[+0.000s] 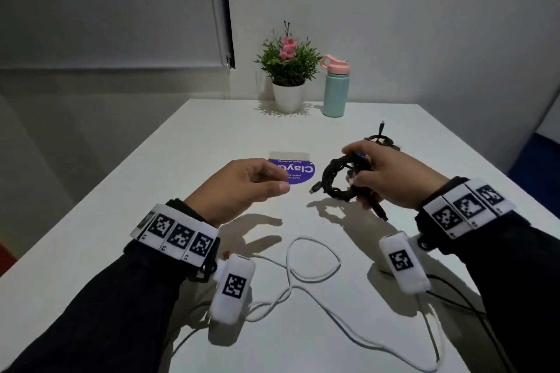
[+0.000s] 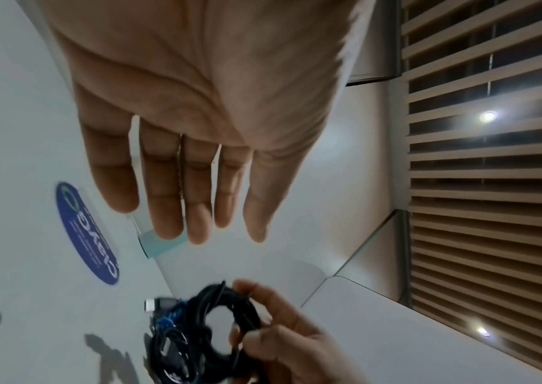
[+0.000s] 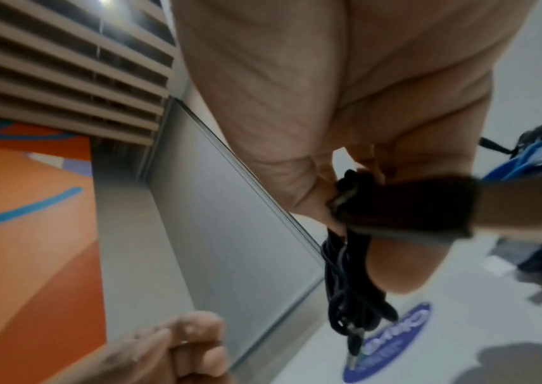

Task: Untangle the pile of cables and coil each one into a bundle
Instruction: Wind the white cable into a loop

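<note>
White table (image 1: 151,221) fills your view, running to a pale wall at its far edge, where a potted plant (image 1: 288,70) and a teal bottle (image 1: 334,91) with a pink lid stand side by side. Your right hand (image 1: 394,175) is raised above the table toward its right edge, fingers curled around a coiled black cable (image 1: 336,179); plug ends poke out below and to the left of the coil. Just beyond that hand, a second dark cable bundle (image 1: 380,139) lies on the table. Your left hand (image 1: 239,185) hovers apart from the coil, holding nothing, fingers relaxed and loosely extended. Between your hands, toward the middle of the table, sits a round purple sticker (image 1: 298,174). Near the front edge, a white cable (image 1: 312,257) lies loose in a loop, with a thin black cable (image 1: 454,291) trailing toward the front right corner
</note>
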The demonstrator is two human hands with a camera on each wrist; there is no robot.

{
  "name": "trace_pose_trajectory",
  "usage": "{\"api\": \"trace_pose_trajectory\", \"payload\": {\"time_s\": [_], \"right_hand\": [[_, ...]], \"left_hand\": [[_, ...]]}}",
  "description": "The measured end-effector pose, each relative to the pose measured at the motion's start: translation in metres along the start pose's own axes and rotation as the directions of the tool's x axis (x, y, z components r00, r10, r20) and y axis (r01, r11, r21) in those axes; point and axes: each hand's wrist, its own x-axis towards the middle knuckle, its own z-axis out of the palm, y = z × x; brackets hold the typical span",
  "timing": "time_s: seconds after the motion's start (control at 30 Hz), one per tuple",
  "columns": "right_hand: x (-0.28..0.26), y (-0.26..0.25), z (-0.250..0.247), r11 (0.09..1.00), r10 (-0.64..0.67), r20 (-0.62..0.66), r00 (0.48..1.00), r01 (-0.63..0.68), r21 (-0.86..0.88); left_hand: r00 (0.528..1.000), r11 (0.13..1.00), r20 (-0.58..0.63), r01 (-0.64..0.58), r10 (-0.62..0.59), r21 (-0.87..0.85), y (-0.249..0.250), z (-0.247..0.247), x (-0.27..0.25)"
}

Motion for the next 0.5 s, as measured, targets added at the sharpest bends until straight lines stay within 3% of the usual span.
{"api": "trace_pose_trajectory", "payload": {"time_s": [0.1,0.17,0.23,0.3,0.33,0.4,0.47,0.5], "right_hand": [[-0.005,0.007,0.005,0.984,0.08,0.022,0.997,-0.076,-0.159],[0.0,0.001,-0.001,0.925,0.076,-0.021,0.997,-0.079,-0.372],[-0.003,-0.01,0.0,0.808,-0.009,-0.041,0.999,-0.017,-0.59],[-0.02,-0.027,0.011,0.728,-0.121,0.076,0.99,0.141,-0.671],[-0.031,-0.035,0.02,0.701,-0.155,0.207,0.966,0.255,-0.666],[-0.054,-0.048,0.045,0.685,-0.146,0.477,0.867,0.436,-0.583],[-0.074,-0.051,0.072,0.638,-0.12,0.629,0.768,0.545,-0.544],[-0.08,-0.049,0.083,0.56,-0.129,0.67,0.731,0.611,-0.559]], "left_hand": [[0.999,0.999,0.03,0.044,-0.045,0.032,-0.009,-0.003,-0.019],[0.999,0.998,0.022,0.035,-0.036,0.047,-0.007,-0.007,-0.015],[0.999,0.999,0.013,0.034,-0.034,0.025,-0.009,-0.014,-0.011],[0.999,0.998,0.008,0.045,-0.045,-0.034,-0.015,-0.018,-0.009],[0.999,0.997,0.004,0.054,-0.054,-0.054,-0.018,-0.019,-0.009],[0.997,0.992,0.007,0.079,-0.078,-0.096,-0.025,-0.021,-0.007],[0.994,0.982,0.017,0.108,-0.106,-0.155,-0.031,-0.023,-0.006],[0.993,0.974,0.023,0.12,-0.118,-0.192,-0.034,-0.025,-0.005]]}}
